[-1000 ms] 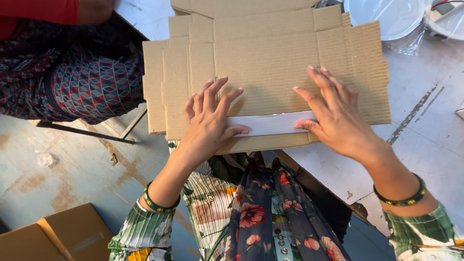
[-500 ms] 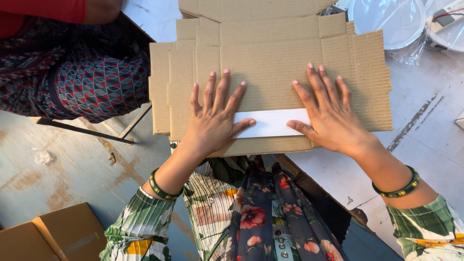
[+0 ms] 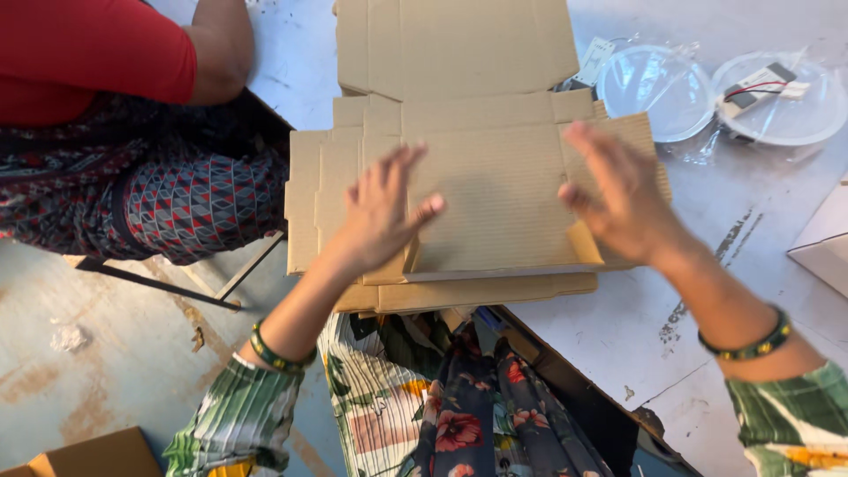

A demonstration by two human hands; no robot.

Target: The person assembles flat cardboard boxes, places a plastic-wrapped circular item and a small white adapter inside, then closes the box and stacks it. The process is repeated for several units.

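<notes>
Top carton blank point(image 3: 495, 190) lying flat on stack point(image 3: 477, 291) at table point(image 3: 618, 336) edge, 12 o'clock of torso. Near flap lifted slightly, other flaps flat: folding barely begun. Left hand point(image 3: 380, 216) and right hand point(image 3: 618, 194) spread open, gripping nothing, at blank's 9 and 3 o'clock.

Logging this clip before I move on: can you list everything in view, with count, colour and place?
flat cardboard blanks: a stack, count unclear, brown, table edge under both hands
further cardboard sheet: one, brown, behind the stack
round light fittings in clear wrap: two, white, upper right
white box corner: one, right edge
table: one, grey-white, scuffed
cardboard box: one, brown, floor, lower left
another person: one, red sleeve, patterned clothing, upper left
left hand: green bangle, lifting the top blank's edge
right hand: green bangle, blurred, at the blank's right end
</notes>
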